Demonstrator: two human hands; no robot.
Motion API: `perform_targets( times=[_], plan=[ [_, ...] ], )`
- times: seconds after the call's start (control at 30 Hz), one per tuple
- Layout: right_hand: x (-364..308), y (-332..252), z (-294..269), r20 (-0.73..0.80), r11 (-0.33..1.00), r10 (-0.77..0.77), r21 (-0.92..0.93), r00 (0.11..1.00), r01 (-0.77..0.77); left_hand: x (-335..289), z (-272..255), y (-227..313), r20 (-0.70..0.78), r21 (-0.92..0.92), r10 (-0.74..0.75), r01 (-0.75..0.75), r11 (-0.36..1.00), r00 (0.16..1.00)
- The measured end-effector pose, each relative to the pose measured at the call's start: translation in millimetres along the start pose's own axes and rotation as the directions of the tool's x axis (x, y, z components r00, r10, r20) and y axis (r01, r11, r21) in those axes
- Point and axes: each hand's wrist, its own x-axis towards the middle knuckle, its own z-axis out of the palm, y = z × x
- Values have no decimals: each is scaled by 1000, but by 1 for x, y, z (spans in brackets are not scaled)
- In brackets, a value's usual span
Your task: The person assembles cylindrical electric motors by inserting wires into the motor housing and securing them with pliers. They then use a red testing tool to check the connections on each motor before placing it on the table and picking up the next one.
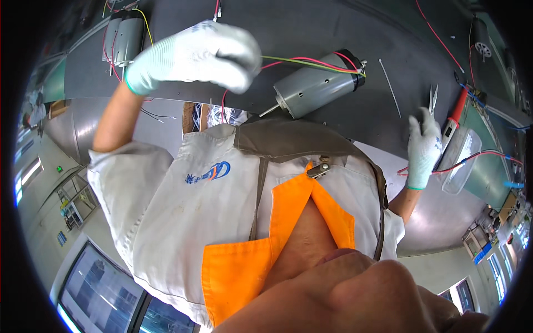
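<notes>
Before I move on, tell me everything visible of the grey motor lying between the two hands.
The motor is a smooth, metallic-looking grey cylinder with small dark holes in its side, a black cap at one end and a thin silvery shaft at the other. It lies on its side, slanted, on the dark tabletop, shaft pointing left and toward the person. Red and yellow-green wires run from its capped end to the gloved left hand; neither hand touches its body.

1 blue-and-orange emblem point(217, 170) (blue lettering point(192, 179) beside it) marks the grey jacket point(186, 222)
</notes>
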Motion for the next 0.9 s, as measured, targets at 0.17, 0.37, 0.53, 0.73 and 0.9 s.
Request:
perform_targets(
  times=[0.17, 0.37, 0.53, 0.73, 0.9],
  plan=[
    [16, -103, 30, 782, 588, -156, 564, 603, -580, 36, 104, -21, -581, 339, 24, 215, 916, 814],
    [104, -136, 75, 472, 606, -250, 757, 845, -244, 109, 135, -73, -888, 157, 32, 237, 959, 459],
    [200, -154, 104, -121, 626, -288, 727, 950, 282, 203, -2, -157, -970, 210, 99, 556, 804, 222],
    [112, -53, 36, -34, 436, 45, 900, 998, 11, 149, -28, -148, -676, -633, -568, 25, 774, 469],
    [99, 60, -27, -359, 467, 631, 883, 688, 32, 126, 50, -111, -597, -744, -596, -92, 662, 537]
  ],
)
